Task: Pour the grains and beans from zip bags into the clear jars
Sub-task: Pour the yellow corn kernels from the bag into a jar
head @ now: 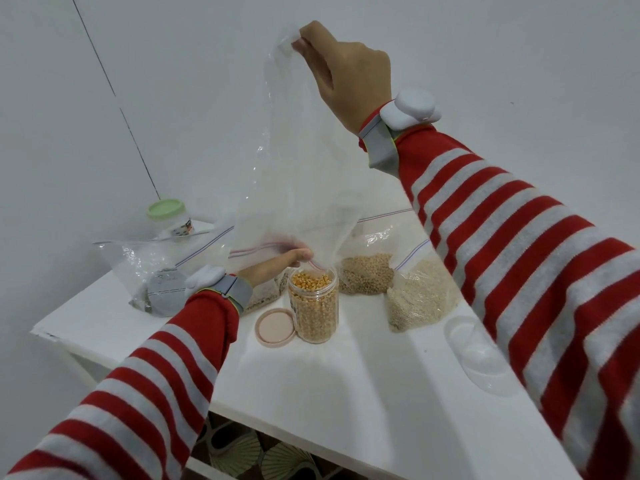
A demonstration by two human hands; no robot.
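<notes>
1. the right hand (341, 71) is up high. its fingers pinch the bottom end of the empty bag (294, 161) and hold it upside down.
2. the left hand (277, 266) is down low. its fingers curl on the zip end of the empty bag and hold it right over the corn jar (313, 306).
3. the empty bag is clear and hangs stretched between the two hands.
4. the corn jar stands upright on the white table (346, 393). it is open and yellow corn fills it almost to the top.
5. the pink lid (275, 328) lies flat on the table and touches the corn jar, on the left arm's side.
6. the bean bag (367, 273) sits just behind the corn jar. it holds round tan beans.
7. the grain bag (419, 299) sits just beside the bean bag, closer to the person. it holds small pale grains.
8. one more bag (263, 296) is mostly hidden behind the left wrist.
9. the grey bag (156, 275) sits at the far left of the table with a grey pack in it.
10. the green jar (168, 216) stands behind the grey bag with a green lid on.
11. the clear jar (478, 355) is on the table by the right sleeve, which hides part of it. i cannot tell if it stands or lies.
</notes>
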